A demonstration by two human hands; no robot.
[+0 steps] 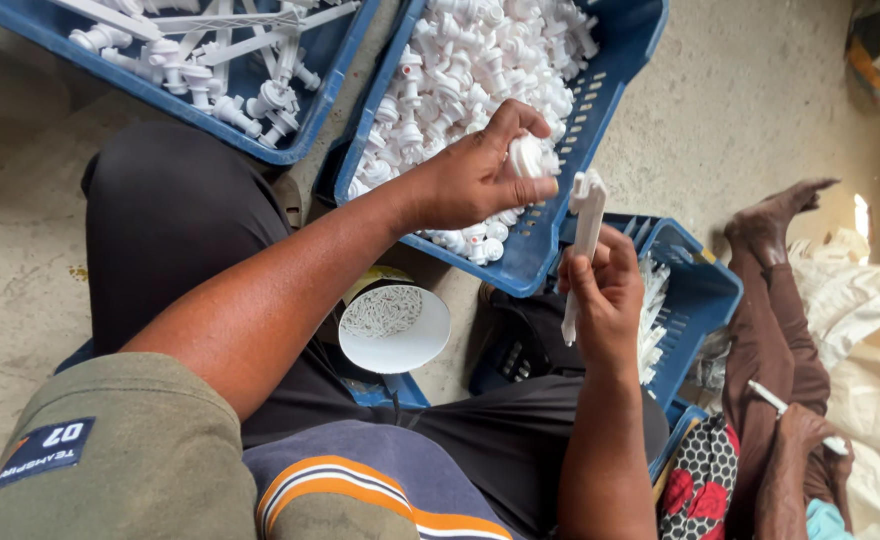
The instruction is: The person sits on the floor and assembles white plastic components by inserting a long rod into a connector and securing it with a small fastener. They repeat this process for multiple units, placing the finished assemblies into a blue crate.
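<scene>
My left hand (480, 175) grips a small white plastic cap piece (527, 157) between thumb and fingers, above a blue crate (600, 110) heaped with several similar white parts. My right hand (605, 295) holds a long white plastic stick (584, 235) upright, its forked top close to the cap piece. The two parts are almost touching, just over the crate's near rim.
A second blue crate (320, 70) with assembled white pieces lies at upper left. A third blue crate (705, 290) of white sticks is behind my right hand. A white cup (400, 330) rests near my knee. Another person's leg and foot (770, 260) is at right, on a concrete floor.
</scene>
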